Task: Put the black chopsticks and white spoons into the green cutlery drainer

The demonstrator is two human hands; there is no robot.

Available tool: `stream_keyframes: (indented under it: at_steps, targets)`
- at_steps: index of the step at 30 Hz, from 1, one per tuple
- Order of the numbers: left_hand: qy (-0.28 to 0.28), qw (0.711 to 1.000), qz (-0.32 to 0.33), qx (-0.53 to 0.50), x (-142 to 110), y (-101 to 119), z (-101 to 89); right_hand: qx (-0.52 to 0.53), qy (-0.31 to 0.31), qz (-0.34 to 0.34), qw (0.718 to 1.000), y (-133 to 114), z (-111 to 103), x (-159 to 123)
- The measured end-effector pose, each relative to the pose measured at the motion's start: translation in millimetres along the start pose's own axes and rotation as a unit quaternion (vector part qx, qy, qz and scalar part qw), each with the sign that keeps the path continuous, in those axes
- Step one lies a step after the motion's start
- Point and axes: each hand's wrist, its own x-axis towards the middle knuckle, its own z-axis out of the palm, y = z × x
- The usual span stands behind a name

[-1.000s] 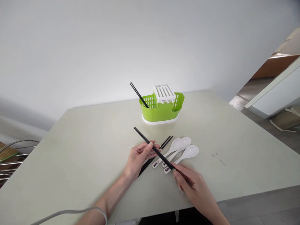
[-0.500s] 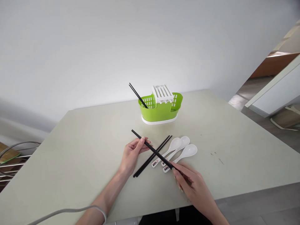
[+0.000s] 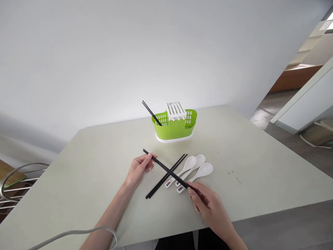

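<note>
A pair of black chopsticks (image 3: 166,169) is held level just above the pale table (image 3: 78,180), between both hands. My left hand (image 3: 137,168) pinches the far tip end of the pair. My right hand (image 3: 205,203) grips the near end with closed fingers. Under them lies a second pair of black chopsticks (image 3: 158,184), crossing the held pair. Three white spoons (image 3: 194,168) lie side by side just right of the crossing. Farther back stands a green cutlery holder (image 3: 173,126) with a white slotted insert and a pair of black chopsticks (image 3: 151,113) leaning out of its left side.
A grey cable (image 3: 67,236) loops over my left forearm at the lower left. A metal rack (image 3: 15,184) shows beyond the table's left edge. Right of the table are a floor, a white panel (image 3: 304,100) and a doorway. A plain white wall stands behind.
My left hand has slid along the held chopsticks from their middle toward the far tip. The view has tilted slightly, so everything sits a little lower and left.
</note>
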Motion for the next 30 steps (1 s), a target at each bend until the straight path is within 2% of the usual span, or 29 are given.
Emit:
stream_keyframes:
  at_steps: [5, 9, 13, 18, 23, 30]
  targets:
    - [0.048, 0.998, 0.043, 0.01, 6, 23, -13.8, 0.02, -0.006, -0.002, 1.0, 1, -1, 0]
    - [0.113, 0.989, 0.09, -0.024, 18, 62, -34.9, 0.012, -0.024, -0.002, 1.0, 1, -1, 0]
    - [0.181, 0.969, 0.15, -0.077, 39, 105, -58.9, 0.003, -0.036, 0.0, 0.999, -2, -1, 0]
    - [0.262, 0.95, 0.161, -0.056, 67, 142, -77.8, 0.003, -0.042, -0.008, 0.999, -6, -2, -1]
    - [0.308, 0.94, 0.145, 0.004, 94, 157, -76.1, 0.002, -0.047, -0.02, 0.999, -7, -2, -1]
    - [0.29, 0.939, 0.135, 0.127, 119, 167, -52.0, 0.001, -0.058, -0.035, 0.998, -9, -4, 0]
